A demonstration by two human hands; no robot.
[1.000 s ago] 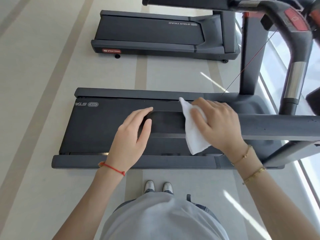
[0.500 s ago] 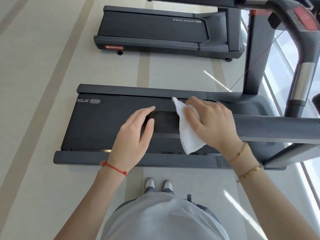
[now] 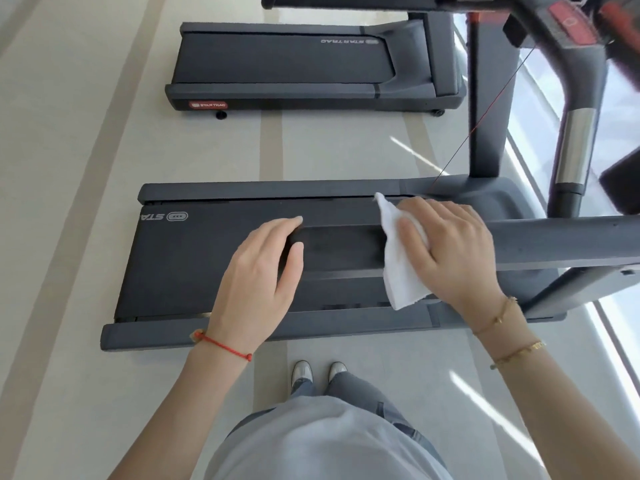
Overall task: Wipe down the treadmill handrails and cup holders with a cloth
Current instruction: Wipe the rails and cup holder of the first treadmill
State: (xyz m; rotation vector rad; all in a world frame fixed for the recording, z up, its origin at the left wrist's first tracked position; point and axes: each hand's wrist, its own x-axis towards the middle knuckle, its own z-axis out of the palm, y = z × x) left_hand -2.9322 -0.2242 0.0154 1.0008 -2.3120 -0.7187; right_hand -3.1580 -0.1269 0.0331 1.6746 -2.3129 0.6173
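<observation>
The near treadmill handrail (image 3: 554, 244) is a dark grey bar that runs from the right edge to mid-frame. My left hand (image 3: 259, 271) is wrapped over its free end, with the thumb on the near side. My right hand (image 3: 450, 247) presses a folded white cloth (image 3: 398, 275) onto the top of the rail, a short way right of my left hand. The cloth hangs over the rail's near side. A bare stretch of rail (image 3: 339, 247) shows between my hands. No cup holders are in sight.
Below the rail lies the treadmill deck (image 3: 194, 258) with its belt. The console upright (image 3: 488, 98) and a curved handlebar with a silver grip (image 3: 575, 147) stand at the right. A second treadmill (image 3: 294, 60) sits farther off. My feet (image 3: 318, 372) are on pale flooring.
My right hand slid the cloth left along the rail toward my left hand, then back to the right. My left hand stayed on the rail's end.
</observation>
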